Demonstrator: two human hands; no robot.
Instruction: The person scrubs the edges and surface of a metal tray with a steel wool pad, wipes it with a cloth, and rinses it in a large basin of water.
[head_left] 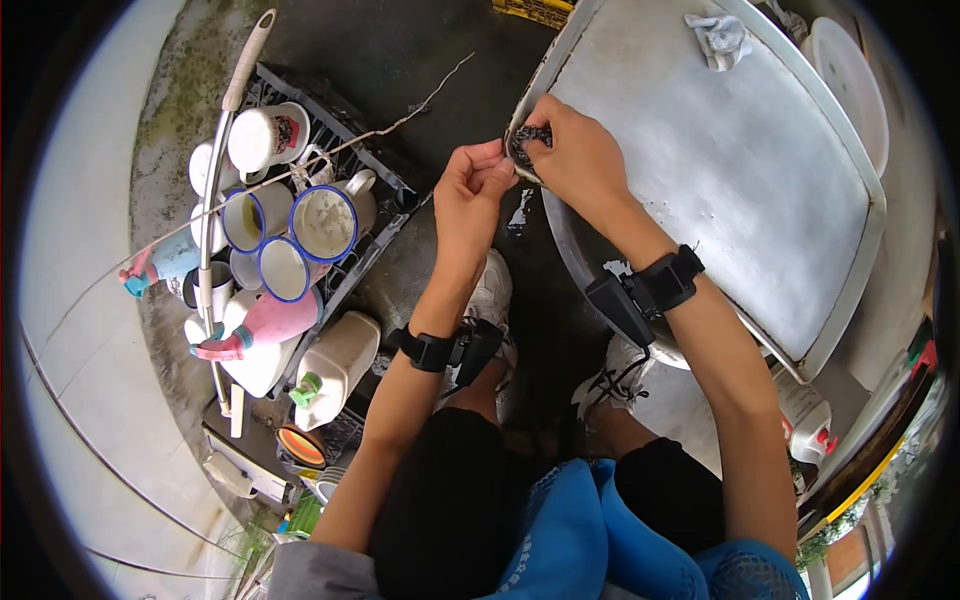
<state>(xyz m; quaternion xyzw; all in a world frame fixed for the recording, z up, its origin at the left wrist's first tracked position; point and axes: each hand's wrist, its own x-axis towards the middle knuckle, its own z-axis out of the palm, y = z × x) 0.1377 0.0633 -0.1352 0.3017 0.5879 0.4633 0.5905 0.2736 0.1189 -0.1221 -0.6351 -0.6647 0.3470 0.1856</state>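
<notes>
A large metal tray (700,160) with a raised rim lies at the upper right, its near-left corner toward me. My left hand (470,205) pinches the rim at that corner between thumb and fingers. Closed around a dark steel wool scrubber (530,142), my right hand (580,165) presses it against the inside of the same corner. Part of the scrubber is hidden under the fingers. A crumpled grey-white cloth (719,40) sits on the tray's far end.
At left, a black crate (345,265) holds several enamel mugs (326,222), with a pink spray bottle (275,318) and a white jug (338,368) beside it. A long-handled pole (212,215) leans across them. Under the tray shows a round metal basin (572,245). My shoes (490,290) stand below.
</notes>
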